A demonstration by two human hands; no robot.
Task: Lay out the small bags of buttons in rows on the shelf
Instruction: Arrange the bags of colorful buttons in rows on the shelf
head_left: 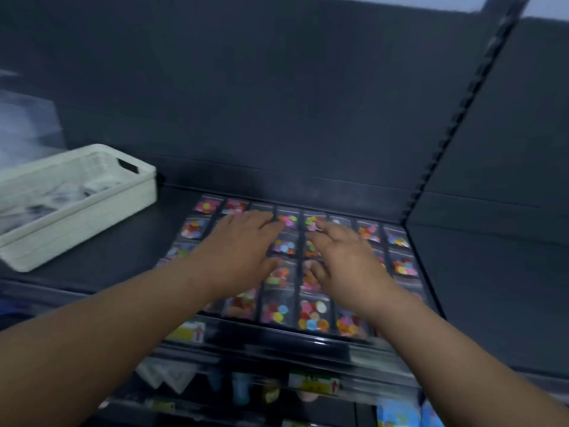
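Dark shelf (138, 241): button bags (313, 315) in rows, long axes front-to-back.

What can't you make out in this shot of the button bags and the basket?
Head view:
Button bags in the middle rows: covered by the left hand and right hand.
White basket contents: blurred, cut by the left edge.
Lower shelf items: motion blur.

Bags of buttons (313, 314): clear glossy plastic. Shelf (129, 241): dark, matt. Basket (92, 204): white woven-look plastic.
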